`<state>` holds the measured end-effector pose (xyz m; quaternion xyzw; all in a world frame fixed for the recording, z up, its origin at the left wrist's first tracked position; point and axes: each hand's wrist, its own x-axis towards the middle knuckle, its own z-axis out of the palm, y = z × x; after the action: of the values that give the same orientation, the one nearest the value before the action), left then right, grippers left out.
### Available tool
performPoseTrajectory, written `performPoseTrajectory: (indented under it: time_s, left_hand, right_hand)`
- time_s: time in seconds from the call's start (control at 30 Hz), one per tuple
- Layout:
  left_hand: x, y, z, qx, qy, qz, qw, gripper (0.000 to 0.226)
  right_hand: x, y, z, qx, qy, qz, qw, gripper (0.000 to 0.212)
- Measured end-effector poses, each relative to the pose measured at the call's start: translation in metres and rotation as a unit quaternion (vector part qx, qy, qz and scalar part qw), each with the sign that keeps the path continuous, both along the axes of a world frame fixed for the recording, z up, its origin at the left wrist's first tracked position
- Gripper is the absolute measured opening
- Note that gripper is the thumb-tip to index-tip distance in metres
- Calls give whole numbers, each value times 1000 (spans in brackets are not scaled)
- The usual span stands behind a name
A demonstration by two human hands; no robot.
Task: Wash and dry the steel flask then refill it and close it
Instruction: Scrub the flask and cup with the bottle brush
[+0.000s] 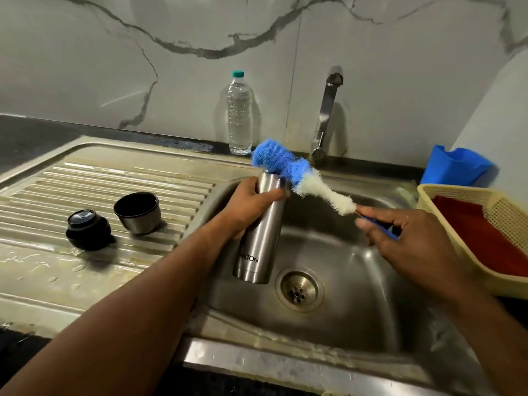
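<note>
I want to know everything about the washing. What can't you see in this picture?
Head view, the only one:
- Inside of the flask: its mouth is hidden behind the brush.
- Brush handle: mostly covered by the right hand.
- Basket and blue tub: insides partly out of view.
- Whether the tap drips: too small to tell.

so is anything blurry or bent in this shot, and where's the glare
Head view: wide-angle bending curves the sink rim and counter edges; the bottle brush bristles look softly blurred; glare streaks the steel flask and the basin near the drain; lighting dim, shadows soft.
</note>
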<state>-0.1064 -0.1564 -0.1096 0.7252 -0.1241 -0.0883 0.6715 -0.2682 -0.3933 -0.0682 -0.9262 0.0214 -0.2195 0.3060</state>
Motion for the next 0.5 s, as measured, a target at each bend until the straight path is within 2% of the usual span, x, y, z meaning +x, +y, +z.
performPoseTrajectory:
  time_s: [0.1, 0.27, 0.4, 0.5]
  left_hand:
    - [2, 3, -5, 59, -22, -16, 998, 37]
    - [5, 4, -13, 122, -26, -32, 992, 46]
    - [7, 6, -14, 152, -50, -30, 987, 53]
    - [7, 8, -12, 170, -73, -8, 983, 60]
  right_hand:
    - [1, 3, -5, -20, 10, 10, 1000, 29]
    - [6, 0, -16, -55, -13, -44, 997, 26]
    - [7, 4, -18, -50, 22, -7, 999, 27]
    - [10, 5, -20, -48, 2, -10, 999, 27]
